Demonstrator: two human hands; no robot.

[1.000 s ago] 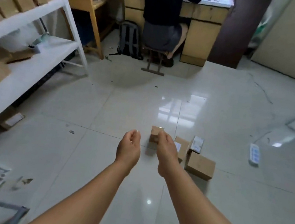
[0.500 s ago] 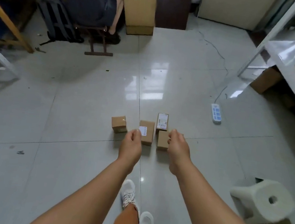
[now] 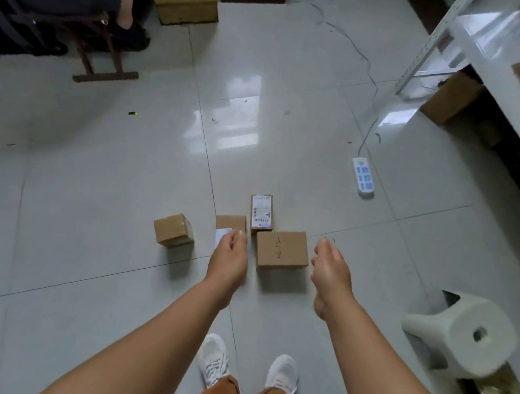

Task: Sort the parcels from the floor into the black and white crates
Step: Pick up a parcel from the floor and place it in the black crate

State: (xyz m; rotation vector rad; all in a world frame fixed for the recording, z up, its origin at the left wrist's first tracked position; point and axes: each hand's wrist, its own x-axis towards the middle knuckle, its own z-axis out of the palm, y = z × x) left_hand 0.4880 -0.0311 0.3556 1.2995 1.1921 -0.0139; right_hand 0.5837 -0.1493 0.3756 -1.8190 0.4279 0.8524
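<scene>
Fingers (image 3: 239, 237) of the left hand (image 3: 229, 259) hang loosely curled and hold nothing; their tips overlap a small labelled parcel (image 3: 231, 226) in the view, but whether they touch it cannot be told. Fingers (image 3: 323, 247) of the right hand (image 3: 330, 270) are also loosely bent and a little apart, empty, just to the right of the largest parcel (image 3: 281, 248), which bears handwritten marks on its top. Both bare forearms reach forward and down from the bottom of the view.

Taking the largest parcel as landmark: it lies on the floor (image 3: 83, 205) between the two hands. The small labelled parcel sits just to its left. A narrow parcel with a printed shipping label (image 3: 261, 212) lies just behind it, apparently touching its far edge. A fourth, cube-like parcel (image 3: 173, 234) stands well to its left, apart from the others. Neither crate is in view.

Nearer the viewer than the landmark are two white sneakers (image 3: 248, 367) and orange trouser legs. Far to its right stands a white plastic stool (image 3: 463, 332). Behind and to its right a white power strip (image 3: 363, 177) lies on the glossy pale tiles, and beyond that is a white shelving unit (image 3: 492, 59) with cardboard boxes on and beneath it. Far behind to the left, a seated person on a stool is partly visible.
</scene>
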